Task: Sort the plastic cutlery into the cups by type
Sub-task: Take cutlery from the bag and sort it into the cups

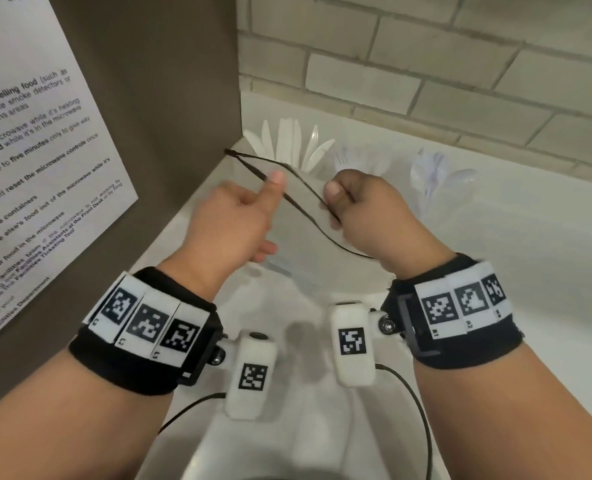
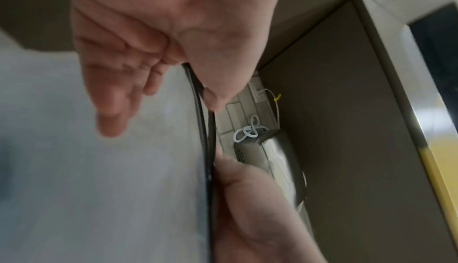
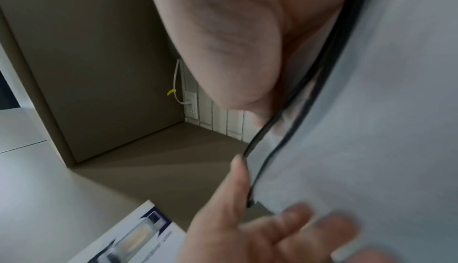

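Note:
At the back of the white counter [image 1: 530,271] stand white knives [image 1: 287,147], clear forks [image 1: 360,159] and clear spoons [image 1: 433,174], each kind bunched upright on its own; the cups around them barely show. Both hands are raised in front of them. A thin black band [image 1: 305,199], doubled into a loop, stretches between the hands. My right hand [image 1: 353,206] grips it in a fist. My left hand [image 1: 253,216] holds it between thumb and forefinger, the other fingers loose. The left wrist view shows the band [image 2: 203,130] leaving that hand [image 2: 138,71]. No cutlery is in either hand.
A brown cabinet side with a printed notice [image 1: 27,168] rises close on the left. A pale brick-tile wall [image 1: 426,64] closes the back. A steel appliance [image 2: 272,159] and a wall outlet [image 3: 192,106] sit in the far corner. Thin black camera cables [image 1: 422,420] hang below the wrists.

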A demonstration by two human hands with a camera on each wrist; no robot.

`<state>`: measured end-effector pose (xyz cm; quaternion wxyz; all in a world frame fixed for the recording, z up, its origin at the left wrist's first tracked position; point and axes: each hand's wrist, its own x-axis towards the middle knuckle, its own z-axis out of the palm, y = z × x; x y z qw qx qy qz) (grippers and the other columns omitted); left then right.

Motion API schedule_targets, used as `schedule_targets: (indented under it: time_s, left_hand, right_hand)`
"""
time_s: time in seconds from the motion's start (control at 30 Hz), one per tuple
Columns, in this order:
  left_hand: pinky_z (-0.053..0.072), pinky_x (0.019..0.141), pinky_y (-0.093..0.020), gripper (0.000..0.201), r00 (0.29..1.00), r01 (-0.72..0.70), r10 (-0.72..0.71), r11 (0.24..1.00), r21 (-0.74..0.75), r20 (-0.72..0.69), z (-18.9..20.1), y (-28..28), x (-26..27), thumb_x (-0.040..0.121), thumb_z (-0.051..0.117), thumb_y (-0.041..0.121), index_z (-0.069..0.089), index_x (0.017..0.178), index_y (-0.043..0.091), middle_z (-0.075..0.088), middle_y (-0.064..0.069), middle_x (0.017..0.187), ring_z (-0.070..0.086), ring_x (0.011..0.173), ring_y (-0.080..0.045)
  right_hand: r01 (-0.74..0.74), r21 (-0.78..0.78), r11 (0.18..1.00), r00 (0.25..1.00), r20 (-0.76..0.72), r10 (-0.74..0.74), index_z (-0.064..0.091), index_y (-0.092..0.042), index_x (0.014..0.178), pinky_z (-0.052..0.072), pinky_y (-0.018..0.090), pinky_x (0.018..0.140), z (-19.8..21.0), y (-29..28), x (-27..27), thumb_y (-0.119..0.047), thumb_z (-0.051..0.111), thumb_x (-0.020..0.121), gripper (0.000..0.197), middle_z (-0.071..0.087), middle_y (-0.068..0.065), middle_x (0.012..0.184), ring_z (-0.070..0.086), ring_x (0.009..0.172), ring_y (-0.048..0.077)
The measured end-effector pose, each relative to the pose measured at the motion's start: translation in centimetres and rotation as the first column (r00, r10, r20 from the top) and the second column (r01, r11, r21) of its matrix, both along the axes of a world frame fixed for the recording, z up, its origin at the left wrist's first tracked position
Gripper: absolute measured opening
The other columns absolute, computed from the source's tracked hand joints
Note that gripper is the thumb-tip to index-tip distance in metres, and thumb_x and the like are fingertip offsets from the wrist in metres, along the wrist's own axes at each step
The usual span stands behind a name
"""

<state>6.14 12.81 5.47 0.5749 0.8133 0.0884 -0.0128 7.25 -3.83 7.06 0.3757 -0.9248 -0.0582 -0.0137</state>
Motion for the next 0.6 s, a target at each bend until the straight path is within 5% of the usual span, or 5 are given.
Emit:
schedule_targets:
  time_s: [0.13, 0.2, 0.4, 0.5, 0.6]
  left_hand:
    - [0.061, 0.075, -0.04, 0.022, 0.992, 0.025, -0.064, 0.946, -0.322, -0.11, -0.1, -0.5, 0.6, 0.095, 0.058, 0.027, 0.063, 0.101, 0.007, 0.071, -0.011, 0.104, 0.074, 0.077, -0.025]
    - [0.057, 0.084, -0.044, 0.016, 0.986, 0.032, -0.108, 0.87, -0.492, -0.127, -0.3, -0.1, 0.9, 0.099, 0.049, 0.02, 0.061, 0.101, 0.01, 0.072, -0.013, 0.105, 0.071, 0.087, -0.029]
    - [0.055, 0.089, -0.048, 0.043, 0.977, 0.044, -0.21, 0.4, -0.915, -0.045, 0.5, 0.7, 0.6, 0.101, 0.036, 0.029, 0.058, 0.124, 0.0, 0.066, -0.018, 0.122, 0.065, 0.111, -0.031]
    - [0.055, 0.09, -0.045, 0.045, 0.961, 0.152, -0.275, 0.589, -0.794, -0.021, -0.3, 0.3, 0.1, 0.092, 0.053, 0.036, 0.061, 0.124, 0.006, 0.067, -0.017, 0.12, 0.064, 0.112, -0.03]
    - [0.056, 0.084, -0.05, 0.021, 0.969, -0.023, -0.138, 0.776, -0.63, -0.205, -1.2, -0.2, 0.4, 0.095, 0.058, 0.021, 0.065, 0.109, 0.008, 0.073, -0.013, 0.106, 0.071, 0.095, -0.032]
  right_hand:
    - [-0.096, 0.089, 0.991, 0.993, -0.066, 0.102, 0.056, -0.021, 0.082, 0.038, 0.015, 0.056, 0.4, 0.6, -1.2, -0.036, 0.061, 0.091, 0.019, 0.053, -0.01, 0.066, 0.048, 0.055, 0.001]
    - [-0.088, 0.132, 0.987, 0.992, -0.076, 0.099, 0.062, -0.011, 0.086, 0.044, 0.022, 0.063, 0.4, -0.1, -1.3, -0.034, 0.061, 0.092, 0.024, 0.059, 0.0, 0.07, 0.052, 0.062, 0.008]
    - [0.301, 0.448, 0.842, 0.918, -0.377, -0.128, 0.058, -0.013, 0.103, 0.051, 0.042, 0.08, -1.3, -1.6, -0.1, -0.023, 0.042, 0.101, 0.018, 0.069, 0.013, 0.089, 0.067, 0.078, 0.031]
    - [0.323, 0.659, 0.679, 0.901, -0.433, -0.009, 0.058, -0.009, 0.116, 0.058, 0.052, 0.074, -1.1, -1.5, -0.2, -0.031, 0.061, 0.093, 0.032, 0.068, 0.013, 0.111, 0.069, 0.093, 0.03]
    - [0.141, 0.645, 0.751, 0.908, -0.387, 0.162, 0.056, -0.005, 0.123, 0.056, 0.047, 0.084, -1.1, -1.9, -0.5, -0.01, 0.077, 0.077, 0.052, 0.068, 0.013, 0.117, 0.067, 0.105, 0.031]
